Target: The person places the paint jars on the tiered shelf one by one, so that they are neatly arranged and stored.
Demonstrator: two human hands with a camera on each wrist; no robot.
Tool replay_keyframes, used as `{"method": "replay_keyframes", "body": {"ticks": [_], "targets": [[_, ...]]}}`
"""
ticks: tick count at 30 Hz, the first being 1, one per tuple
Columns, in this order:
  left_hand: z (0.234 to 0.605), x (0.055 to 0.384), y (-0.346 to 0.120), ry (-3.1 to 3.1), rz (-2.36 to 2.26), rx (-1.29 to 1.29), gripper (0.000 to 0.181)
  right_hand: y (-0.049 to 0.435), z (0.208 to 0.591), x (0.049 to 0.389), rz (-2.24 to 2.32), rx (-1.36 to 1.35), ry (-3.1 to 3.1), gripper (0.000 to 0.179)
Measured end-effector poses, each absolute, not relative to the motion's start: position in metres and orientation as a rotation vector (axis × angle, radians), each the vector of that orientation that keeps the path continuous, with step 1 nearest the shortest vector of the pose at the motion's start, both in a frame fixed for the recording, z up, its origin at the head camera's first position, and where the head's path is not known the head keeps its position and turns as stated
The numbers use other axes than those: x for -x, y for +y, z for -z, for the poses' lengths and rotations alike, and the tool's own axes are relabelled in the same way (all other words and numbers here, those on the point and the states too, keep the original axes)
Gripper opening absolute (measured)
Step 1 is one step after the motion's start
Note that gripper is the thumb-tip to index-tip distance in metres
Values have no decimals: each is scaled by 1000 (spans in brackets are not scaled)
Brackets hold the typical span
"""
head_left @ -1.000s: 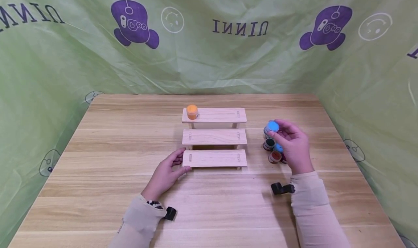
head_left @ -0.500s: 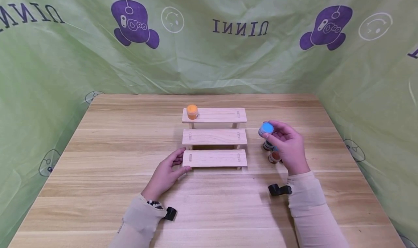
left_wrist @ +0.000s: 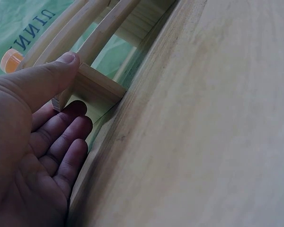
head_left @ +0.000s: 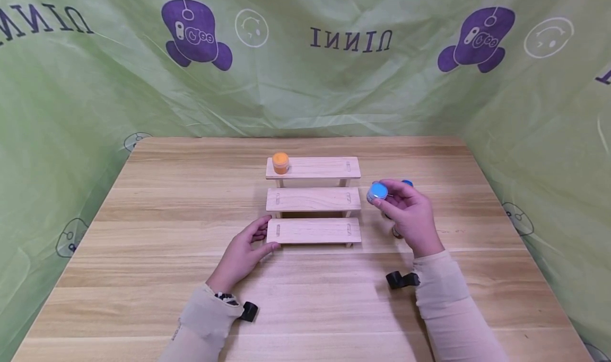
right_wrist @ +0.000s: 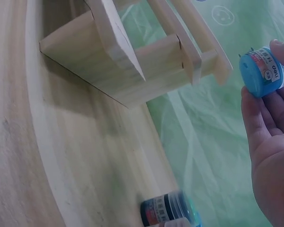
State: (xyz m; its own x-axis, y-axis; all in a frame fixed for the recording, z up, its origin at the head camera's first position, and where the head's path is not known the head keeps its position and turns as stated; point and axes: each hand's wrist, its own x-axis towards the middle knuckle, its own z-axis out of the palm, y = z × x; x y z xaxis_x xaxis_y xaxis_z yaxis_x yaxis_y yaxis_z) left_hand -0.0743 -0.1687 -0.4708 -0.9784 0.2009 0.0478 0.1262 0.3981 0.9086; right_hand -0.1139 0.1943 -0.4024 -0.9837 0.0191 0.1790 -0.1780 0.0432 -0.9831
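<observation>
A light wooden three-step display rack [head_left: 313, 199] stands on the table. My left hand [head_left: 245, 253] holds the left end of its lowest step, thumb at the front corner, index finger behind; in the left wrist view the other fingers [left_wrist: 73, 156] curl loosely beside it. Right of the rack, my right hand [head_left: 412, 213] pinches a small paint jar with a blue lid [head_left: 378, 191], raised above the table. In the right wrist view this blue paint jar [right_wrist: 262, 71] shows a printed label. An orange paint jar [head_left: 280, 163] sits at the left end of the top step.
More paint jars stand on the table under and behind my right hand, mostly hidden; one blue lid [head_left: 407, 183] peeks out. A dark paint jar [right_wrist: 163, 208] shows low in the right wrist view. Green printed cloth [head_left: 305, 86] hangs behind the wooden table [head_left: 315, 309].
My right hand has moved left toward the rack, carrying the blue paint jar away from the other jars. The left hand and the orange jar have stayed in place.
</observation>
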Motion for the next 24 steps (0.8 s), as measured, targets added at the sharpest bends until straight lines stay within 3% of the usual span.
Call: {"method": "replay_keyframes", "body": {"ticks": [24], "targets": [[469,74,-169,2575,-1637,-278,70,169,412,112,-2060,-347,-2256,42]]}}
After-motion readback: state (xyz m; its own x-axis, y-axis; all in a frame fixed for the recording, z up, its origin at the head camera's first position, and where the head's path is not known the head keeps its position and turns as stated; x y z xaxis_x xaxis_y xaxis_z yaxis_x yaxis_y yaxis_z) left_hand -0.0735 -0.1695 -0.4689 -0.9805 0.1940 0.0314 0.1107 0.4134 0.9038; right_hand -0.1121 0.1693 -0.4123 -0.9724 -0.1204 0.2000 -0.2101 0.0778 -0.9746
